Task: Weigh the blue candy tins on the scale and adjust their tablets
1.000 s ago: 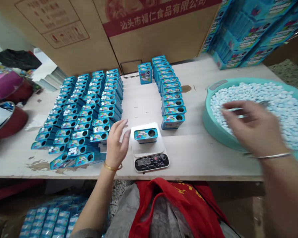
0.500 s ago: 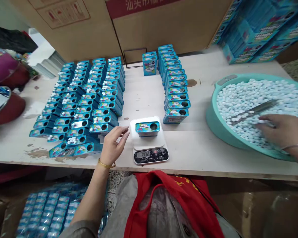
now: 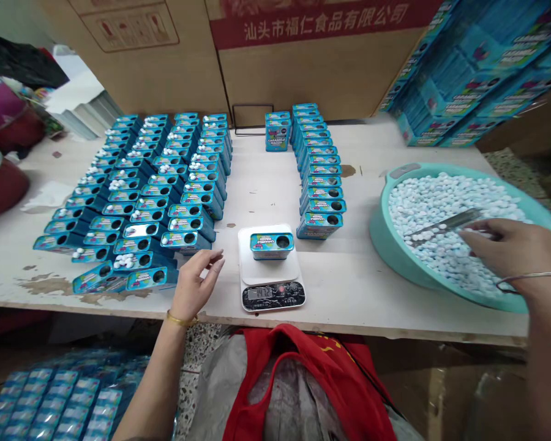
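Well, cardboard cartons [image 3: 321,67] rise behind everything, with shrink-wrapped stacks of blue packs [image 3: 468,79] at the far right, and the long surface [image 3: 362,300] runs in front of me. Across its left half stand dense rows of blue tins [image 3: 133,208], many showing white mints at their round openings, and a shorter double line of blue tins [image 3: 319,184] stands just right of centre. Out at the right, a teal plastic basin [image 3: 390,251] sits heaped with pale blue mints [image 3: 454,202], a flat steel scraper [image 3: 441,225] lying across them. In front of me, a digital scale [image 3: 270,295] carries one blue tin [image 3: 272,246] on its white platform; the blurred display seems to read about 14. My left grip [image 3: 195,285] is relaxed and open on the surface, holding nothing, just beside the nearest tins and the scale. My right grip [image 3: 509,248] curls over the mints by the scraper's end, though I cannot tell whether it is clenched on anything. The risks, as I judge them: a careless left wrist could topple the front tins or nudge the scale, falsifying its reading, and a hurried right hand could scatter mints over the basin's rim.
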Action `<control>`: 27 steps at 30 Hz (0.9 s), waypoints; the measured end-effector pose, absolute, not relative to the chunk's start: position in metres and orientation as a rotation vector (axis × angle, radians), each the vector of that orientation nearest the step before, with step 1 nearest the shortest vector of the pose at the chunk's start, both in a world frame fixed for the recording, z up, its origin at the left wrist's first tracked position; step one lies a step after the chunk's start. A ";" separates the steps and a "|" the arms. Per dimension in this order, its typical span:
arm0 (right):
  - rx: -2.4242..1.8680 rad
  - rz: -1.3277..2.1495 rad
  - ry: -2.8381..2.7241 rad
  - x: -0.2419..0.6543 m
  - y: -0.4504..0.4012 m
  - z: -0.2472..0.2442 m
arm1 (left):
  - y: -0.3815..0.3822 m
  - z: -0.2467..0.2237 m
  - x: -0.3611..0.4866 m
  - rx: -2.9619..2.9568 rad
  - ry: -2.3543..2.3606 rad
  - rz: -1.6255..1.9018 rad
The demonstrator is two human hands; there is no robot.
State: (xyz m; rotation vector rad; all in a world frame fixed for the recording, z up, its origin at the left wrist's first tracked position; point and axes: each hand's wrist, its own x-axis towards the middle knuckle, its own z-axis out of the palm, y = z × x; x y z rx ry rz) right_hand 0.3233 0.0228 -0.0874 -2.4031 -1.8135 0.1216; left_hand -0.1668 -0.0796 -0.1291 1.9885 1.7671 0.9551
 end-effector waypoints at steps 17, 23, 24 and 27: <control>-1.323 0.710 -2.657 0.078 0.019 -0.042 | -0.100 -0.143 -0.166 1.912 1.727 0.959; -1.271 0.673 -2.706 0.070 0.020 -0.041 | -0.099 -0.147 -0.168 1.900 1.727 0.948; -1.273 0.696 -2.645 0.070 0.020 -0.040 | -0.099 -0.148 -0.168 1.899 1.726 0.946; -1.298 0.949 -2.270 0.080 0.020 -0.041 | -0.099 -0.150 -0.166 1.887 1.727 0.954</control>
